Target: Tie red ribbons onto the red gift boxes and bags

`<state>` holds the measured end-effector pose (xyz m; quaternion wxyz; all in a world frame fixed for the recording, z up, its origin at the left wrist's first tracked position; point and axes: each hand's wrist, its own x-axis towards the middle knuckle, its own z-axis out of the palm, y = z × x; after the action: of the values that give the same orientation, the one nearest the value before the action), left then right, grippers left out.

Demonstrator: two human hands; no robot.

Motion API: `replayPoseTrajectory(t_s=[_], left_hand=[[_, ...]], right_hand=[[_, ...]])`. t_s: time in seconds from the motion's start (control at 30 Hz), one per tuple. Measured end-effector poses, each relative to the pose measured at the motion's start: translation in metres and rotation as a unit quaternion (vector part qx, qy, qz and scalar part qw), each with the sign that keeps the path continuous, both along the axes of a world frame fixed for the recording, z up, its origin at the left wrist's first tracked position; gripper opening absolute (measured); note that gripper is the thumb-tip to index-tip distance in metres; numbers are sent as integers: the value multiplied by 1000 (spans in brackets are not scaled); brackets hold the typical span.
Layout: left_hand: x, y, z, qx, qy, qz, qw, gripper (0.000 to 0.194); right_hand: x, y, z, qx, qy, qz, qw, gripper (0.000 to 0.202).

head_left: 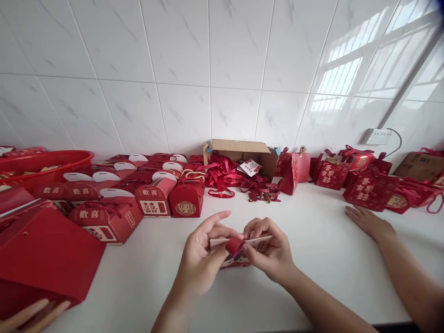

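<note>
Close in front of me, a small red gift box (239, 262) with a pale top edge sits between my two hands. A red ribbon (235, 246) forms a loop at the middle of that top edge. My left hand (204, 254) is around the box's left side, thumb and fingertips closed at the ribbon while the index finger sticks up. From the right, my right hand (272, 249) pinches the ribbon near the loop, its curled fingers against the box's pale edge. The hands hide much of the box's sides.
Rows of red gift boxes (152, 199) stand left, beside a red basket (83, 157). A cardboard carton (239, 145) with red ribbons (222, 171) is at the wall. Red bags (364, 189) stand right. Other people's hands rest at right (371, 222) and lower left (38, 317).
</note>
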<state>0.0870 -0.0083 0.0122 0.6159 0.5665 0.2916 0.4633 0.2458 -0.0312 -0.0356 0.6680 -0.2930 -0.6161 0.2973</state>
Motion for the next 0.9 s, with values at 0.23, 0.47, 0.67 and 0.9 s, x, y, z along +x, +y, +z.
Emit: replayPoseTrajectory(t_s=[0.23, 0.47, 0.67, 0.9], left_hand=[[-4, 10, -9, 5, 17, -15, 1000, 47], [-18, 32, -16, 17, -10, 39, 999, 36], [-18, 36, -22, 145, 32, 40, 988, 34], [-45, 28, -3, 168, -75, 199, 962, 26]], right_hand=[[-4, 4, -4, -69, 26, 8, 997, 22], [11, 18, -8, -166, -162, 17, 973, 53], [28, 2, -12, -182, -282, 6, 942, 51], [114, -26, -30, -249, -290, -162, 910, 44]])
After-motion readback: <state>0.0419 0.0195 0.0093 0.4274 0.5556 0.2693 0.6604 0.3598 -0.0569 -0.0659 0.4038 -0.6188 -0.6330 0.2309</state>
